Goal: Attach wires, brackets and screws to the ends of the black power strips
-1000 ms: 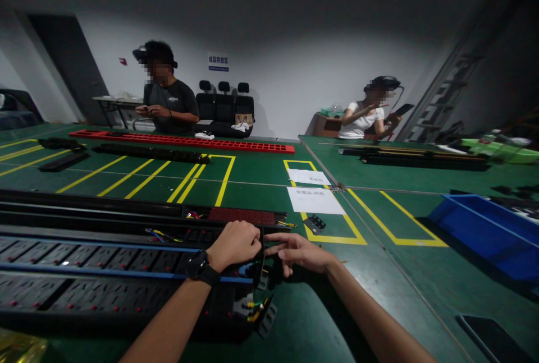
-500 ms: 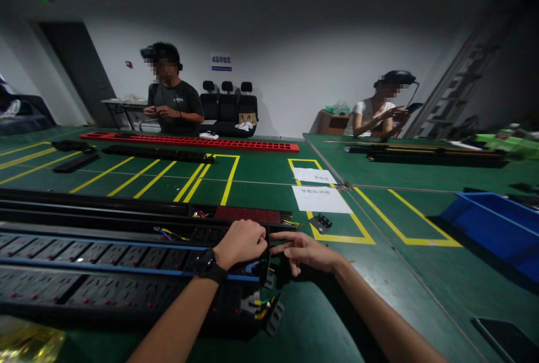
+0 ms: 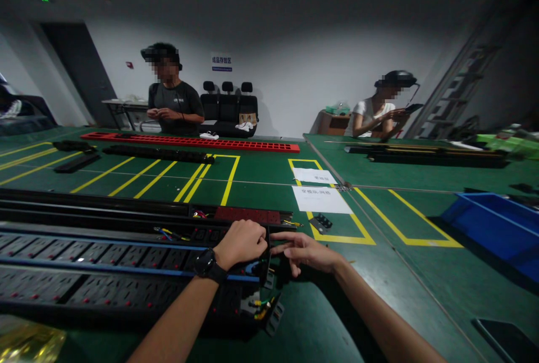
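Observation:
Several long black power strips (image 3: 105,265) lie side by side on the green table in front of me, some with blue edge lines. My left hand (image 3: 242,244), with a black watch on the wrist, is curled into a fist on the right end of one strip. My right hand (image 3: 304,251) reaches in from the right, index finger stretched toward that same end, the other fingers loosely curled. Coloured wires (image 3: 259,308) and a loose black end cap (image 3: 274,318) hang from the end of the nearest strip.
A blue bin (image 3: 497,223) stands at the right. White paper sheets (image 3: 320,199) and a small black part (image 3: 322,221) lie beyond my hands. A long red strip (image 3: 189,142) lies at the far side, where a person stands; another person sits at the right table.
The view shifted slightly right and down from a second ago. Both hands stay at the strip's end with almost no movement.

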A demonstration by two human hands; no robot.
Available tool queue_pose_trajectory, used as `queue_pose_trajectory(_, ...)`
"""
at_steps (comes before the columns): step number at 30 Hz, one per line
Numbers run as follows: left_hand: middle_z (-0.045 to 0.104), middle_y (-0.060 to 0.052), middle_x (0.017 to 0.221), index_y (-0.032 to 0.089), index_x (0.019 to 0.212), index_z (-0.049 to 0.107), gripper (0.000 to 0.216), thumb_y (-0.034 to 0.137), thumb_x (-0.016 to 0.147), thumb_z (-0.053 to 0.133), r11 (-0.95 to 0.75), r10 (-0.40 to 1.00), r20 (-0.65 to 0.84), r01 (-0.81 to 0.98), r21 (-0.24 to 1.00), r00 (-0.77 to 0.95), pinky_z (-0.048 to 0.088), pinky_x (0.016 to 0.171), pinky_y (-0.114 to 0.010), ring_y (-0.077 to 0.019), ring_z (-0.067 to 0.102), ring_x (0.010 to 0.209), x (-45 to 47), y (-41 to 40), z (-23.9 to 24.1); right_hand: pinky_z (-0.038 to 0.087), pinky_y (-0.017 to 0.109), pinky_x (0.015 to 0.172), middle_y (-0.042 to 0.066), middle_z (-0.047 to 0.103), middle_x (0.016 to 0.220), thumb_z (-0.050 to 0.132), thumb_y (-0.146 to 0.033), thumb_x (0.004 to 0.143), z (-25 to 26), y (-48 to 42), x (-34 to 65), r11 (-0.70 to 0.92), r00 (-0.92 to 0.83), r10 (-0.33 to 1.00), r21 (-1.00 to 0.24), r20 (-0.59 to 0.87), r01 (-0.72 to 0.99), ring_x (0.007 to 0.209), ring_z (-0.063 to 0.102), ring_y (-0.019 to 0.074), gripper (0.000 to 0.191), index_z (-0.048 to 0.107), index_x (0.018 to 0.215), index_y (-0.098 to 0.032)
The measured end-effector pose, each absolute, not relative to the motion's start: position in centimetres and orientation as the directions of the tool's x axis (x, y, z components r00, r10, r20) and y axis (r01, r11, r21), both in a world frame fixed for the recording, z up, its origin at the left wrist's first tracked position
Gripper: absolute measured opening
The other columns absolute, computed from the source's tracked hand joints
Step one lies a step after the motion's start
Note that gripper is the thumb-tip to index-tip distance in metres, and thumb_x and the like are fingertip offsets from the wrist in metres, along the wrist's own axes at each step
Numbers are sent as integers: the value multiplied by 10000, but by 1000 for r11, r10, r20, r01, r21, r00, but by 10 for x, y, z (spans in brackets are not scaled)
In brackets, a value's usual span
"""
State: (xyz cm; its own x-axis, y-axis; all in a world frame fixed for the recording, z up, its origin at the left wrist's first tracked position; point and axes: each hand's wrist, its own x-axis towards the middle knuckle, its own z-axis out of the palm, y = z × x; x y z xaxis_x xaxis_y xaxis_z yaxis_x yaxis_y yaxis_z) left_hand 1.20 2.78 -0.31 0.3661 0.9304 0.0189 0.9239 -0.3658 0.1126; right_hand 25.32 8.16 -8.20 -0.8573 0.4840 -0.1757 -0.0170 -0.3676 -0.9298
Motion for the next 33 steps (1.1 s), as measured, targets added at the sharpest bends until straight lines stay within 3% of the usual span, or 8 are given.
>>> queue_pose_trajectory(33, 829, -99, 907, 235, 848, 800, 236, 231, 868, 565, -346, 938, 32, 929, 135, 344, 558, 770, -356, -297, 789, 879, 11, 29, -5, 593, 250, 596, 188, 733, 1376, 902, -383, 836, -85, 83, 251, -365, -856, 492, -930, -158, -38, 617, 759, 128, 716, 617, 1478, -244)
